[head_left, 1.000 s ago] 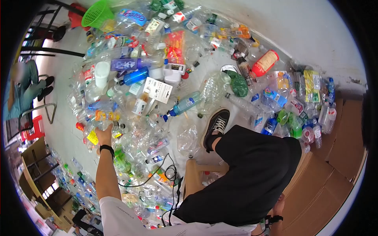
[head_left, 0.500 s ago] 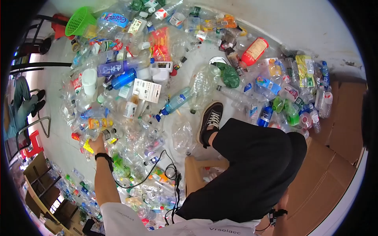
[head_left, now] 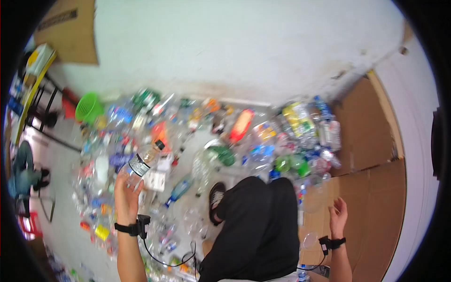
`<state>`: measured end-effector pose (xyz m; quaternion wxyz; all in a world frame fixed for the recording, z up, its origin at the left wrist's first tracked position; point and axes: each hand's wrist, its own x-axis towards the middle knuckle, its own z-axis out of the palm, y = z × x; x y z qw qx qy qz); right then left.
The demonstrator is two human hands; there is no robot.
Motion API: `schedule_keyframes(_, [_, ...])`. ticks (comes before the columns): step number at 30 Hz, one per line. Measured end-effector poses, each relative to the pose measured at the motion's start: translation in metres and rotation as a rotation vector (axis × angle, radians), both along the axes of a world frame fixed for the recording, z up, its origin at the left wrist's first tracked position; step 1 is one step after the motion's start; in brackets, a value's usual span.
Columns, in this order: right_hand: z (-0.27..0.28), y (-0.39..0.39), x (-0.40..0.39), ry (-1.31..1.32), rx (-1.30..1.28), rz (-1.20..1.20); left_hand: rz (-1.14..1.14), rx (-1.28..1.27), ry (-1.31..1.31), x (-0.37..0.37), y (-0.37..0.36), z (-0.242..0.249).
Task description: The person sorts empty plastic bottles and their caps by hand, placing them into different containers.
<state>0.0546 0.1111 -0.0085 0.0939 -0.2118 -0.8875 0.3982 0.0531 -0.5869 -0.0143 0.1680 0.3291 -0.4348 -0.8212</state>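
Left grip (head_left: 128, 193): wrapped round base of dark-labelled clear plastic bottle (head_left: 139, 165), likely leaving black cap (head_left: 159, 144) free
Right grip (head_left: 338, 218): released, near brown cardboard (head_left: 371, 207)

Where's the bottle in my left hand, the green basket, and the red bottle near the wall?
Held bottle (head_left: 139, 165): head view, on its label.
Green basket (head_left: 89, 110): head view, on its mesh side.
Red bottle (head_left: 242, 125): head view, on its middle.
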Motion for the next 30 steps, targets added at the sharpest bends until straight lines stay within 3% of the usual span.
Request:
schedule_keyframes(7, [0.076,-0.058,-0.024,0.236,-0.204,0.111,-0.439,0.089,0.304,-0.104,0.208,0.126])
schedule_keyframes(10, [0.096,-0.070,-0.023,0.247,-0.539,0.171,-0.651,0.139,0.318,-0.113,0.293,0.159])
schedule_keyframes(13, [0.102,-0.070,-0.019,0.273,-0.966,0.221,-0.754,0.178,0.289,-0.110,0.374,0.158])
schedule_keyframes(19, [0.097,-0.048,0.005,0.390,-1.457,0.032,-0.997,0.210,0.308,-0.062,0.500,0.123])
schedule_keyframes(25, [0.089,-0.017,0.043,0.499,-1.429,-0.111,-1.179,0.217,0.234,-0.022,0.552,0.084])
schedule_keyframes(27, [0.081,-0.002,0.054,0.485,-1.187,-0.116,-1.244,0.183,0.227,-0.024,0.554,0.073])
schedule_keyframes(28, [0.075,0.005,0.060,0.478,-1.189,-0.129,-1.309,-0.027,0.277,-0.030,0.553,0.066])
schedule_keyframes(30, [0.064,0.018,0.073,0.394,-0.598,-0.174,-1.323,-0.349,0.370,-0.034,0.556,0.068])
